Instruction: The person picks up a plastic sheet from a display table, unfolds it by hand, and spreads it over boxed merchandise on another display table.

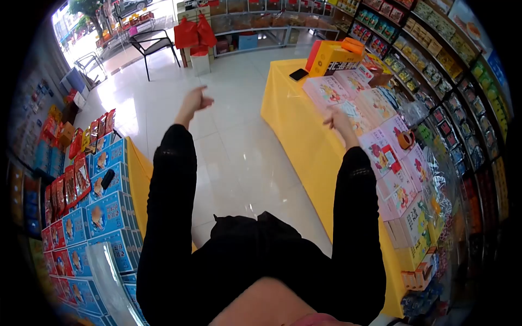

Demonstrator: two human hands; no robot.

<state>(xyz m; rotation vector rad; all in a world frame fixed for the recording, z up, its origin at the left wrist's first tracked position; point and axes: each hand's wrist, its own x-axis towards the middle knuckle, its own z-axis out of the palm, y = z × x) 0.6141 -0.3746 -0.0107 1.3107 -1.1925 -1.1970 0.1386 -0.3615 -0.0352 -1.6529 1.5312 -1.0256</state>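
Observation:
My left hand (194, 104) is held out over the tiled floor, its fingers partly stretched and apart, with nothing in it. On the other side, my right hand (340, 123) reaches forward above the edge of a table with a yellow cloth (293, 141). Its fingers are loosely bent and apart, and I see nothing held. Closest to it are pink gift boxes (329, 90) laid out in rows; whether the hand touches one I cannot tell. A black phone (298, 74) lies at the table's far corner, beside a yellow and red box (329, 60).
Blue boxes (106, 209) are stacked at the left, with red packets (76, 176) and a small black object (107, 179) on top. Packed shelves (424, 43) line the right. A black chair (149, 46) and red bags (194, 33) stand ahead, past the tiled floor (234, 146).

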